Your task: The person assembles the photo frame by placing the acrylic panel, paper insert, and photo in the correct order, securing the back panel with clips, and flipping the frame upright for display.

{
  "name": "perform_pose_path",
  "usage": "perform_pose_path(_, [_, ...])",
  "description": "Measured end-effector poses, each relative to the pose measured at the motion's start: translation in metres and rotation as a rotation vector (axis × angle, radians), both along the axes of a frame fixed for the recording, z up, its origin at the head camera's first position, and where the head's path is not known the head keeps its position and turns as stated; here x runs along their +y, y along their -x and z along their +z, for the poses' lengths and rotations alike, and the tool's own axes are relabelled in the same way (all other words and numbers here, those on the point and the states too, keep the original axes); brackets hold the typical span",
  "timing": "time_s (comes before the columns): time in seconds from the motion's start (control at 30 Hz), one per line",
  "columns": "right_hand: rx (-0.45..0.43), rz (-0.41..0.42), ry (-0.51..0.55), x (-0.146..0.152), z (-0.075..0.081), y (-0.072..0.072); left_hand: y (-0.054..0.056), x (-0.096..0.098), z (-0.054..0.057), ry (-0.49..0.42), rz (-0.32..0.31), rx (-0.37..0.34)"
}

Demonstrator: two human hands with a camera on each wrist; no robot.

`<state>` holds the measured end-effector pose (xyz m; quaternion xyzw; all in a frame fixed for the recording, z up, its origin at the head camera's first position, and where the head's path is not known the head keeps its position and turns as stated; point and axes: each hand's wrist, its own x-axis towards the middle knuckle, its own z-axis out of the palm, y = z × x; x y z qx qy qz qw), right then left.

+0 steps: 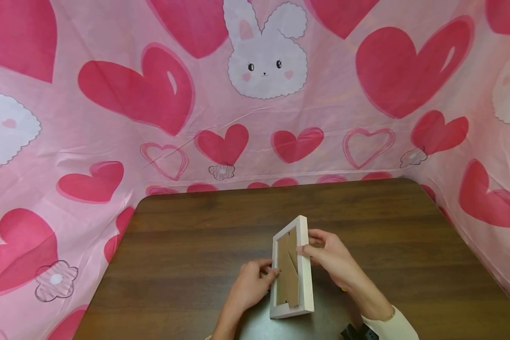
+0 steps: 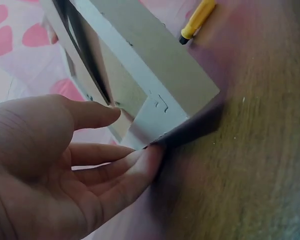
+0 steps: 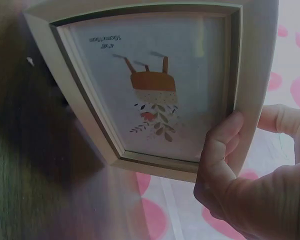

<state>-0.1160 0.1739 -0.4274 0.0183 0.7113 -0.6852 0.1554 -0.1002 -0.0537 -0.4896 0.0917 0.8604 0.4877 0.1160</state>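
A pale wooden picture frame (image 1: 307,283) stands on edge over the table, its brown backing board (image 1: 283,278) turned toward me. A cardboard easel leg (image 1: 294,283) slants out from that backing. My left hand (image 1: 250,284) holds the frame's left side, with the thumb at the back and the other fingers at the outer edge. On the opposite side, my right hand (image 1: 339,260) grips the frame between thumb and fingers. The right wrist view shows the glazed front with a print (image 3: 155,90) of a plant in an orange-brown pot, upside down there.
The brown wooden table (image 1: 187,255) reaches to a pink cloth backdrop (image 1: 263,113) with hearts and rabbits. A yellow-handled tool (image 2: 199,20) lies on the table beyond the frame in the left wrist view. A black device (image 1: 359,331) sits by the right sleeve.
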Motion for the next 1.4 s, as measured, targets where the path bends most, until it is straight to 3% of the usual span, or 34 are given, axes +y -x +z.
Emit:
perform_pose_path(0.2, [-0.012,-0.021,0.000,-0.008,0.004,0.002,-0.001,-0.004,-0.001,0.045,0.007,0.068])
perform_pose_path(0.33, [-0.020,-0.027,-0.014,-0.015,0.006,0.003,-0.001,-0.007,0.003,0.008,0.026,0.045])
perform_pose_path(0.53, [-0.015,-0.006,0.004,-0.026,0.008,0.006,0.001,-0.010,0.023,-0.161,0.096,-0.023])
perform_pose_path(0.67, [-0.018,0.007,0.022,-0.033,0.008,0.006,0.002,-0.012,0.039,-0.221,0.090,-0.042])
perform_pose_path(0.87, [-0.018,0.064,0.099,-0.040,0.002,0.006,-0.003,-0.014,0.059,-0.146,0.022,-0.060])
perform_pose_path(1.03, [-0.048,0.140,0.199,-0.040,-0.006,0.007,-0.007,-0.017,0.065,-0.048,0.015,-0.013])
perform_pose_path(1.13, [-0.063,0.086,0.141,-0.036,-0.014,0.007,-0.007,-0.019,0.066,-0.045,0.035,-0.014])
perform_pose_path(1.27, [-0.070,-0.014,-0.077,-0.031,-0.027,0.006,-0.006,-0.025,0.067,-0.072,0.056,-0.039])
perform_pose_path(1.4, [-0.110,0.048,-0.138,-0.028,-0.041,0.003,-0.006,-0.034,0.067,-0.060,0.097,-0.028])
